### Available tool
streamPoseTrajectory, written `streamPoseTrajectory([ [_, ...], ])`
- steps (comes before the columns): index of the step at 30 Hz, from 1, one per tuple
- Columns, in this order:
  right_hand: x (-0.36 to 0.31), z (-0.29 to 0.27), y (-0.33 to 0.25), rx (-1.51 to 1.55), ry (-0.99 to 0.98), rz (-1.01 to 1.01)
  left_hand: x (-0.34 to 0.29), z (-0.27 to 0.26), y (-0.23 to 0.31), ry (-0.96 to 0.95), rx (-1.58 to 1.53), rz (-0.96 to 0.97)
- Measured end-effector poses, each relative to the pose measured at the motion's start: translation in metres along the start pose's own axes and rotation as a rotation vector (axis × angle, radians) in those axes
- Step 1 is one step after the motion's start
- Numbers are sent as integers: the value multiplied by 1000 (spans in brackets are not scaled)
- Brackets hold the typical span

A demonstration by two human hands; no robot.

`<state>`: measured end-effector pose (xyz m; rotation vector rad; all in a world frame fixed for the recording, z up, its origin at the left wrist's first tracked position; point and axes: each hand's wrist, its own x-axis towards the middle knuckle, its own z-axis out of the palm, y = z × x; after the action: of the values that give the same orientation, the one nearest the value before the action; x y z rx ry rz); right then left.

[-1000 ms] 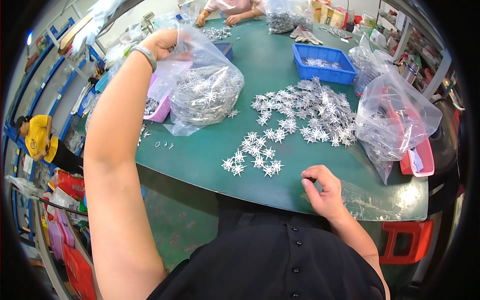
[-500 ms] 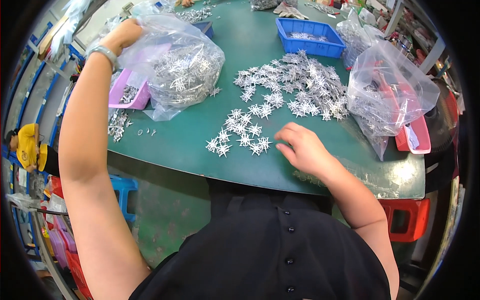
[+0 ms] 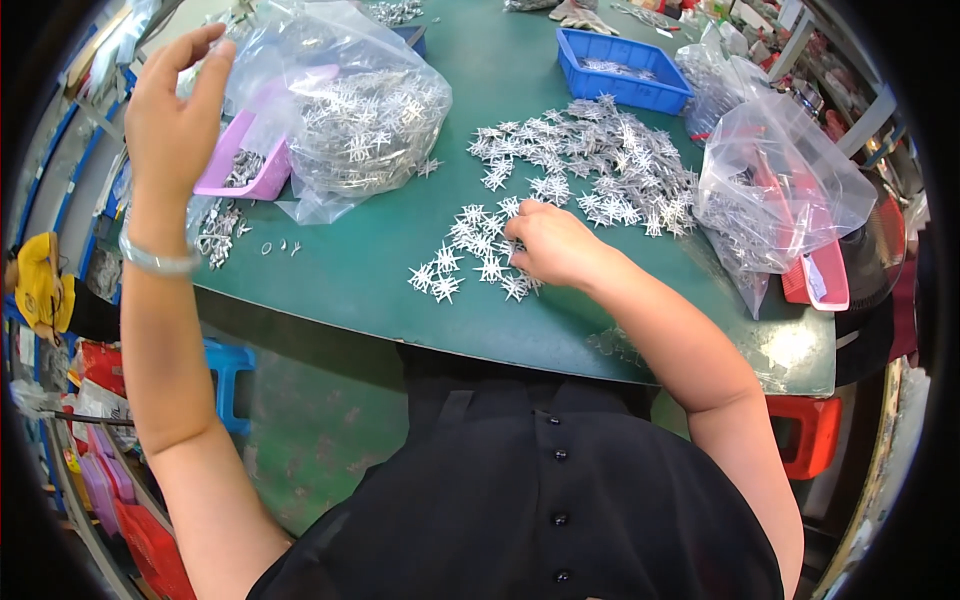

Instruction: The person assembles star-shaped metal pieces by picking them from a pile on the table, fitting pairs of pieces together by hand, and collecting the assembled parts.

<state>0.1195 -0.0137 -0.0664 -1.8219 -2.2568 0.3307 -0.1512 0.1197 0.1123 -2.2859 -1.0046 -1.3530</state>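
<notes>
My left hand is raised beside the clear plastic bag full of silver spiky pieces. It holds nothing, its thumb and fingers apart. A pale bangle circles that wrist. My right hand bends its fingers down onto a small group of silver star-shaped metal pieces, the fingertips drawn together at one of them and partly hidden. Behind this group spreads a larger heap of the same pieces.
A lilac basket with small metal parts is left of the bag; loose parts lie near it. A blue tray stands at the back. To the right are another clear bag and a pink basket. A person in yellow is far left.
My left hand has let go of the bag's top and moved left and down, its fingers opening. My right hand has moved left and slightly away from me onto the small group.
</notes>
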Motion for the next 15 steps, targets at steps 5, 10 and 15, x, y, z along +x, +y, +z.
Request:
streamPoseTrajectory([
  [5, 3, 0, 6, -23, -43, 29, -64, 1, 53, -116, -322, 102],
  [10, 4, 6, 8, 34, -27, 28, -131, 26, 81, -358, -603, -169],
  [15, 3, 0, 5, -47, -57, 41, -174, 50, 102, -456, -763, -359],
])
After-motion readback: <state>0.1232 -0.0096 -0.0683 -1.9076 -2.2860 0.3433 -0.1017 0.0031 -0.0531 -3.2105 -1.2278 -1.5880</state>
